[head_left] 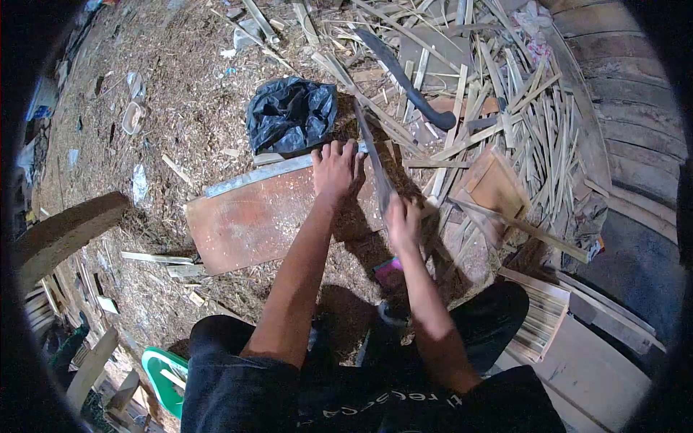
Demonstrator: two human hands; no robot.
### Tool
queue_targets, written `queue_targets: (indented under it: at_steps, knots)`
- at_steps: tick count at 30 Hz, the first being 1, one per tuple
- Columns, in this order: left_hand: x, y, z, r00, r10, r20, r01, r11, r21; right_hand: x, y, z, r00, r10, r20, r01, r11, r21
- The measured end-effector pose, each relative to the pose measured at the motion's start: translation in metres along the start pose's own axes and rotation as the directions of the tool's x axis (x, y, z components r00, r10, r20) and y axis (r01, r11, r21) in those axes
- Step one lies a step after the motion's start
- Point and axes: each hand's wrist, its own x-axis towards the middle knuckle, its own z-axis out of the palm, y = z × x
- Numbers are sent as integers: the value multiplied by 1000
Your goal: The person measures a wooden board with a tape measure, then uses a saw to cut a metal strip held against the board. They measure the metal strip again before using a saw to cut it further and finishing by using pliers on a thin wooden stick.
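Note:
My left hand (336,171) presses with spread fingers on a pale wooden strip (267,172), which lies along the far edge of a reddish-brown board (249,220). My right hand (402,222) is closed round the near end of a saw (375,162). The saw's long blade points away from me and crosses near the strip's right end, just right of my left fingers. A crumpled black plastic bag (292,115) sits right behind the strip. The saw's handle is mostly hidden in my right hand.
A heap of thin wooden strips (552,144) covers the right side, with a dark curved tool (408,83) at its left. A wooden box (494,187) lies nearer. Slatted wood (534,307) is at the lower right, a green container (164,379) at the lower left. Sawdust covers the ground.

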Motion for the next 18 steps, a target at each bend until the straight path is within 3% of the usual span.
queue_targets:
  at_steps: [2,5,6,9,12,15,18]
  knots:
    - [-4,-1,3,1000,-3,2,3,1000,7,21,-19,11,997,-74,8,74,997,4]
    - [2,-4,6,1000,-3,23,2,1000,13,-22,-11,-6,993,-114,-29,108,981,-161]
    - [2,-4,5,999,-11,36,11,1000,13,-38,-4,-11,999,32,10,-32,999,17]
    - [2,0,-1,999,-19,45,18,1000,17,-24,-7,-15,997,80,20,-78,994,-80]
    - [2,-1,0,999,-20,46,19,1000,23,6,12,7,996,-57,-70,45,986,-158]
    - [2,-2,1,999,-15,52,13,1000,23,-25,3,-11,999,24,25,-23,999,-47]
    - [2,-3,3,999,-15,40,15,1000,17,-35,6,-20,992,125,31,-122,988,-92]
